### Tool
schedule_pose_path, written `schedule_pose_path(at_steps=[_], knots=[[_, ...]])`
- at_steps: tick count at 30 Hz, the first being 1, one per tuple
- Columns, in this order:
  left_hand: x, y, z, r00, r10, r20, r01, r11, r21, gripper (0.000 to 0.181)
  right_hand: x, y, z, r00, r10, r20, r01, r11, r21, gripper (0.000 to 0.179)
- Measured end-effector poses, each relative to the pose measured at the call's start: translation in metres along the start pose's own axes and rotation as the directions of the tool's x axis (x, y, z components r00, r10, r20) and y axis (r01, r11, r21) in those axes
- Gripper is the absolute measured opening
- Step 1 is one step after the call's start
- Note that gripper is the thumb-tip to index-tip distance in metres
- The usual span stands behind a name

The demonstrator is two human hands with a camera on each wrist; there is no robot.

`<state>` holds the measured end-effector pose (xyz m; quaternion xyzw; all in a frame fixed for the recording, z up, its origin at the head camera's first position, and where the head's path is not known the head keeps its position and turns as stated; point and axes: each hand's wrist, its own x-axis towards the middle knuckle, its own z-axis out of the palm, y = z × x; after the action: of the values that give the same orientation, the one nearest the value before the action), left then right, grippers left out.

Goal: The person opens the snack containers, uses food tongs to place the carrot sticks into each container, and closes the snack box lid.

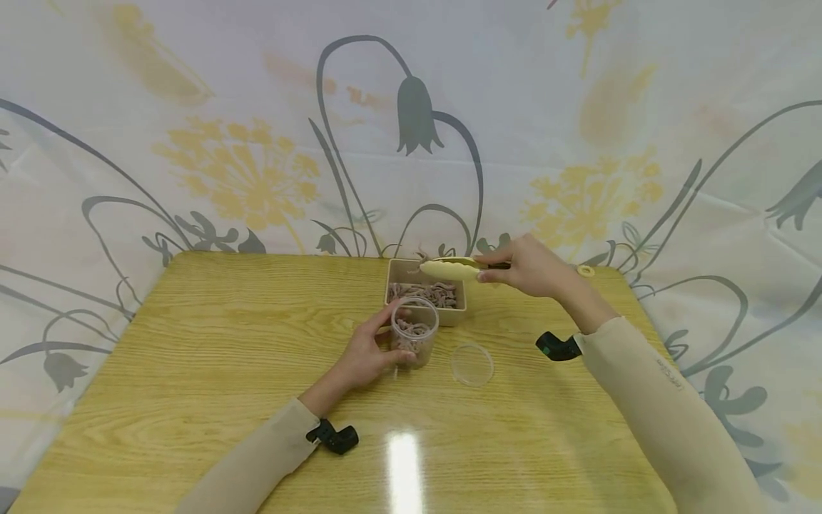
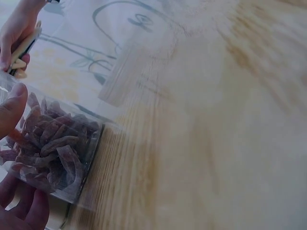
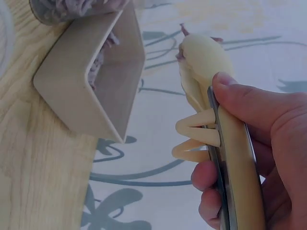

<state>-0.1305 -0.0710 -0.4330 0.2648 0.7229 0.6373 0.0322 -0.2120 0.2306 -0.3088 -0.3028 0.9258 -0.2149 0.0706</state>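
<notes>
In the head view my left hand (image 1: 369,355) holds a clear plastic jar (image 1: 414,350), fingers and thumb around its sides. Purplish-brown strips (image 2: 48,139) fill part of the jar, as the left wrist view shows. Just behind it stands a beige rectangular box (image 3: 72,76), with more such strips (image 1: 439,294) inside. My right hand (image 1: 529,265) grips cream-coloured tongs (image 3: 235,158) above the box's right side. The tongs' ends are close together, and bits of strip (image 3: 184,29) stick out between them.
A round clear lid (image 1: 472,365) lies on the wooden table (image 1: 257,343), right of the jar. Near the table's back right corner is a small yellow ring (image 1: 586,271). A flower-patterned cloth (image 1: 257,86) hangs behind the table.
</notes>
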Motion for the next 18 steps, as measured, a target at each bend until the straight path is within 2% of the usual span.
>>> schedule_pose_path(at_steps=[7, 11, 14, 18], knots=[[0.0, 0.002, -0.001, 1.0, -0.018, 0.005, 0.018, 1.0, 0.018, 0.088, -0.023, -0.012, -0.004, 1.0, -0.028, -0.006, 0.028, 0.998, 0.06, 0.036], [-0.001, 0.001, -0.001, 1.0, -0.017, 0.007, 0.017, 1.0, 0.009, 0.088, -0.032, -0.02, -0.003, 0.996, -0.092, -0.006, 0.092, 0.995, 0.05, 0.035], [-0.001, 0.0, -0.001, 1.0, -0.015, 0.007, 0.015, 1.0, 0.003, 0.088, -0.035, -0.026, -0.002, 0.992, -0.124, 0.02, 0.124, 0.992, 0.026, 0.035], [-0.001, 0.002, -0.001, 0.999, -0.035, -0.001, 0.035, 0.999, 0.018, 0.089, -0.036, -0.032, -0.001, 0.99, -0.125, 0.072, 0.125, 0.992, 0.013, 0.037]])
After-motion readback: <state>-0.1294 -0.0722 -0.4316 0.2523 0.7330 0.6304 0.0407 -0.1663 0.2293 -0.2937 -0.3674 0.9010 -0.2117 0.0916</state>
